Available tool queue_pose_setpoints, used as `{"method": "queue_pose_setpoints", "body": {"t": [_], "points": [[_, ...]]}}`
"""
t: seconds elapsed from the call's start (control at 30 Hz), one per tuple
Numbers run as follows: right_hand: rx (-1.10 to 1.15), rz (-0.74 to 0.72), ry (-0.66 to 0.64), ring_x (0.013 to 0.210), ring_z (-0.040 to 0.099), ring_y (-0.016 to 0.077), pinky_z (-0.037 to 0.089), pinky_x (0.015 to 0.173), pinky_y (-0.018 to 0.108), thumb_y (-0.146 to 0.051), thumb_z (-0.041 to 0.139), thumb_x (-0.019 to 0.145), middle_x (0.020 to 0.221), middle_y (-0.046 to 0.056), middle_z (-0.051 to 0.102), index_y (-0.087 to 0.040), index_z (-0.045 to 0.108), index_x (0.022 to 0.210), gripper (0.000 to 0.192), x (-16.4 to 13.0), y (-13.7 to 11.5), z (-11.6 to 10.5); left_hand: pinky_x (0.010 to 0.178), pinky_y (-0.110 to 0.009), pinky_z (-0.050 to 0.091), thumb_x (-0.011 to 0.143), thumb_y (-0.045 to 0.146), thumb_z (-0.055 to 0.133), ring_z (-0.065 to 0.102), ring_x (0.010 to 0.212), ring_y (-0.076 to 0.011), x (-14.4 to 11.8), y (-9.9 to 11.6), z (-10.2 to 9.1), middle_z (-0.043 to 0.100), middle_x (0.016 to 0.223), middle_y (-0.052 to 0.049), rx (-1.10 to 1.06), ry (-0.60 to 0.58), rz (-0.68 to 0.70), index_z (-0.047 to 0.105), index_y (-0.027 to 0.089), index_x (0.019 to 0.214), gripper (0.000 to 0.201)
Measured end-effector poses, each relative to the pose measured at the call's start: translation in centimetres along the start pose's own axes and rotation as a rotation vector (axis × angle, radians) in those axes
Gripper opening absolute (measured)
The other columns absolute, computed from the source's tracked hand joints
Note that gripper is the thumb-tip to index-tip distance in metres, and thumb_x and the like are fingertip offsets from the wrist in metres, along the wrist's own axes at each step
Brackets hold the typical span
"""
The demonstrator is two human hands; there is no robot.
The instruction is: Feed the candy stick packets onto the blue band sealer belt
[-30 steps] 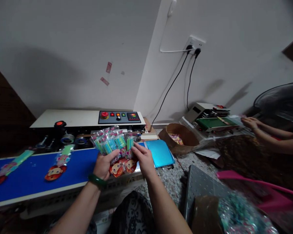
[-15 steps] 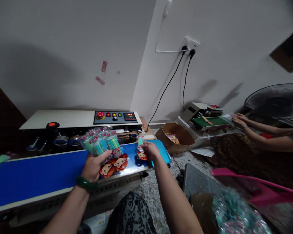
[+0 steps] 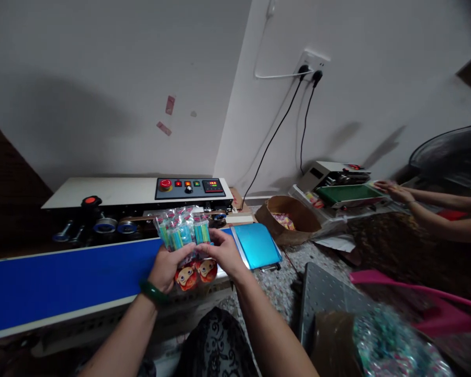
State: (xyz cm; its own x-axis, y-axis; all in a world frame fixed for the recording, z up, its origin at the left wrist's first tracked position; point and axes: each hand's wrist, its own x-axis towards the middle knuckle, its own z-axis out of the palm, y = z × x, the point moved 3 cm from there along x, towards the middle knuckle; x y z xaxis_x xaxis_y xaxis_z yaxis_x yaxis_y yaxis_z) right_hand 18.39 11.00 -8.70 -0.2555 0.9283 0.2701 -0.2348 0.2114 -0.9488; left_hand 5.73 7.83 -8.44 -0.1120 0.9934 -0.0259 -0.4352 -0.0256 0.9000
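I hold a fan of small plastic packets (image 3: pixel 184 238) in the middle of the frame, just above the near edge of the blue conveyor belt (image 3: pixel 63 277). My left hand (image 3: pixel 165 268) is clenched around the lower part of the packets, with the thumb on top, and a green bangle (image 3: pixel 154 293) sits on that wrist. My right hand (image 3: pixel 223 252) touches the right side of the same bundle, the fingers pinching the front packet. The packets are transparent, each one shows blue and green sticks inside and pink print at the top. At the bottom there are round cartoon faces in red and orange. Behind the packets stands the sealing machine (image 3: pixel 141 193) with its control panel (image 3: pixel 190 187). At the right edge of the frame, another person's hand (image 3: pixel 392 191) rests near a second small machine (image 3: pixel 339 186).
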Motion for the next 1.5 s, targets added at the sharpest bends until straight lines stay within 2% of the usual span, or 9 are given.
{"method": "queue_pose_setpoints", "body": {"t": [0.27, 0.4, 0.67, 0.77, 0.83, 0.97, 1.13, 1.33, 1.5], "points": [[0.177, 0.183, 0.488, 0.047, 0.054, 0.0107, 0.043, 0.046, 0.022, -0.024, 0.066, 0.056, 0.056, -0.005, 0.058, -0.019, 0.052, 0.077, 0.026, -0.1, 3.1, -8.4, 0.062, -0.033, 0.053, 0.051, 0.02, 0.076, 0.064, 0.06, -0.0208, 0.4, 0.2, -1.5, 0.069, 0.07, -0.004, 0.023, 0.095, -0.017, 0.065, 0.012, 0.077, 0.029], [0.076, 0.348, 0.472, 0.039, 0.048, 0.0089, 0.04, 0.042, 0.022, -0.02, 0.067, 0.052, 0.046, -0.005, 0.052, -0.017, 0.049, 0.061, 0.02, 1.0, 4.6, -11.0, 0.058, -0.034, 0.053, 0.052, 0.02, 0.075, 0.063, 0.057, -0.0206, 0.3, 0.2, -1.8, 0.068, 0.064, -0.004, -0.005, 0.083, -0.093, 0.063, 0.01, 0.069, 0.023], [-0.019, 0.312, 0.368, 0.042, 0.047, 0.0096, 0.037, 0.041, 0.022, -0.021, 0.07, 0.052, 0.046, -0.003, 0.051, -0.015, 0.055, 0.059, 0.018, 4.4, 4.3, -9.0, 0.057, -0.029, 0.053, 0.053, 0.017, 0.074, 0.063, 0.056, -0.0176, 0.4, 0.4, -1.2, 0.068, 0.066, -0.002, -0.049, 0.052, -0.066, 0.062, 0.011, 0.068, 0.02], [-0.021, 0.181, 0.331, 0.059, 0.054, 0.0116, 0.042, 0.05, 0.022, -0.031, 0.067, 0.06, 0.065, -0.001, 0.059, -0.017, 0.058, 0.072, 0.02, 3.1, 2.6, -6.5, 0.06, -0.03, 0.053, 0.054, 0.017, 0.074, 0.064, 0.059, -0.018, 0.4, 0.3, -1.0, 0.069, 0.07, -0.003, -0.049, 0.045, -0.037, 0.063, 0.012, 0.079, 0.028], [0.004, 0.085, 0.163, 0.071, 0.057, 0.0143, 0.045, 0.058, 0.024, -0.033, 0.065, 0.063, 0.078, 0.001, 0.061, -0.018, 0.06, 0.079, 0.022, 1.7, 1.5, -4.1, 0.062, -0.03, 0.052, 0.056, 0.017, 0.073, 0.064, 0.062, -0.0187, 0.4, 0.2, -0.8, 0.069, 0.074, -0.004, -0.042, 0.033, -0.026, 0.063, 0.011, 0.088, 0.035], [0.016, -0.03, 0.073, 0.07, 0.054, 0.0124, 0.043, 0.067, 0.024, -0.025, 0.07, 0.059, 0.071, -0.001, 0.06, -0.017, 0.059, 0.067, 0.016, -0.4, 0.9, -1.2, 0.062, -0.03, 0.052, 0.055, 0.017, 0.073, 0.064, 0.063, -0.0194, 0.3, -0.1, -0.4, 0.069, 0.074, -0.005, -0.018, 0.013, -0.022, 0.061, 0.01, 0.098, 0.044], [0.214, -0.008, 0.284, 0.051, 0.046, 0.007, 0.039, 0.051, 0.019, -0.033, 0.064, 0.066, 0.056, -0.007, 0.05, -0.019, 0.049, 0.066, 0.02, -0.6, 2.1, -2.0, 0.066, -0.034, 0.052, 0.057, 0.017, 0.072, 0.065, 0.068, -0.0219, 0.4, -0.3, -0.2, 0.07, 0.077, -0.005, -0.039, 0.027, -0.005, 0.06, 0.012, 0.102, 0.046], [0.342, 0.044, 0.195, 0.058, 0.057, 0.0108, 0.046, 0.059, 0.024, -0.029, 0.067, 0.063, 0.067, -0.004, 0.061, -0.021, 0.051, 0.088, 0.03, -0.8, 2.3, -1.8, 0.069, -0.036, 0.052, 0.057, 0.018, 0.072, 0.065, 0.07, -0.0229, 0.3, -0.6, 0.0, 0.069, 0.077, -0.005, -0.028, 0.007, -0.035, 0.062, 0.012, 0.097, 0.041], [0.237, 0.131, 0.444, 0.051, 0.055, 0.0105, 0.045, 0.051, 0.022, -0.026, 0.064, 0.058, 0.063, -0.005, 0.06, -0.021, 0.051, 0.079, 0.024, -0.2, 3.5, -6.2, 0.062, -0.031, 0.052, 0.052, 0.02, 0.075, 0.064, 0.063, -0.0205, 0.5, -0.1, -0.9, 0.069, 0.072, -0.003, 0.016, 0.066, -0.02, 0.063, 0.012, 0.09, 0.04]]}}
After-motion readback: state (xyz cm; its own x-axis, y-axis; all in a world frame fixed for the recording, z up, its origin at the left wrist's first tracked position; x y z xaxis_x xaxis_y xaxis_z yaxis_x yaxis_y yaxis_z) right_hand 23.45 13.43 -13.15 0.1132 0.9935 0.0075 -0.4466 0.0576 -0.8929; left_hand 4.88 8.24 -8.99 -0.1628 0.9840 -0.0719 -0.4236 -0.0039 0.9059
